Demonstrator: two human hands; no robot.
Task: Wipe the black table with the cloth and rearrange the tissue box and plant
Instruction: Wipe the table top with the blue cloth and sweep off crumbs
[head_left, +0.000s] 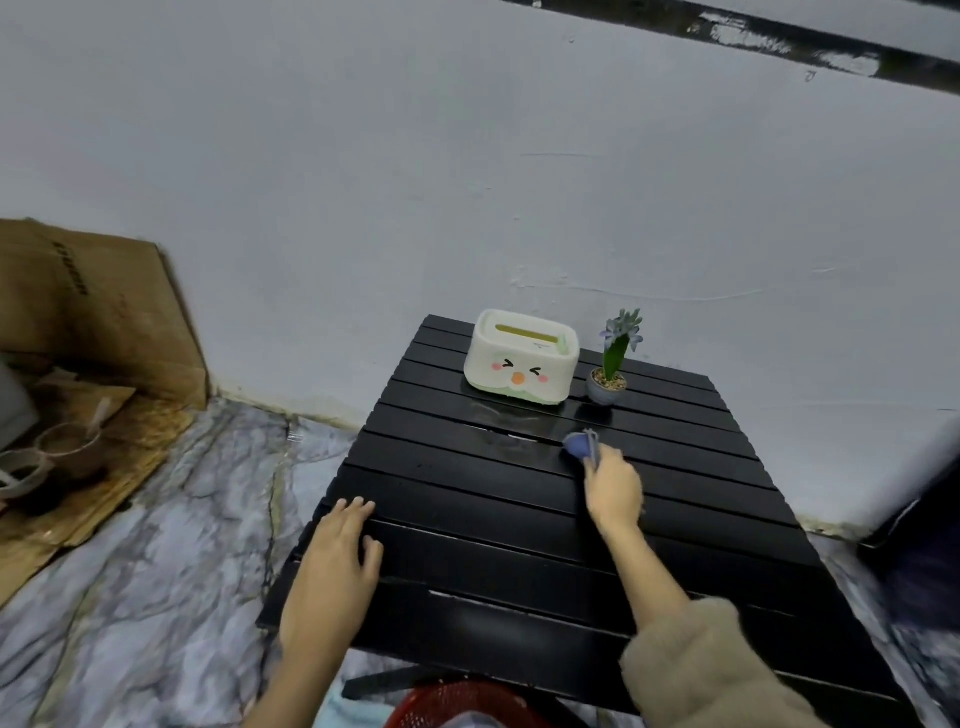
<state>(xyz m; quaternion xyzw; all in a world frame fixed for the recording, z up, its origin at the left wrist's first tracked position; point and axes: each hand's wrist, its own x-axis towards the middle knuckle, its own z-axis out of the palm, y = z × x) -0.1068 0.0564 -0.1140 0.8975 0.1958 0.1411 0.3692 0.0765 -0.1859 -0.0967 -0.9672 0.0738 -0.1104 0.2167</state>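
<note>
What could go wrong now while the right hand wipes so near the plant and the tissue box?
1. The right hand pushes the cloth just in front of the potted plant; a longer stroke may tip it.
2. The tissue box may slide toward the black table's far edge.

Right hand (613, 488) presses cloth (582, 445) on table (467, 519) centre; left hand (337, 561) flat at left edge; tissue box (521, 356), plant (613, 364) far.

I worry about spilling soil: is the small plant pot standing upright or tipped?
Upright. The plant pot sits flat on the black table beside the tissue box, its leaves pointing up.
</note>
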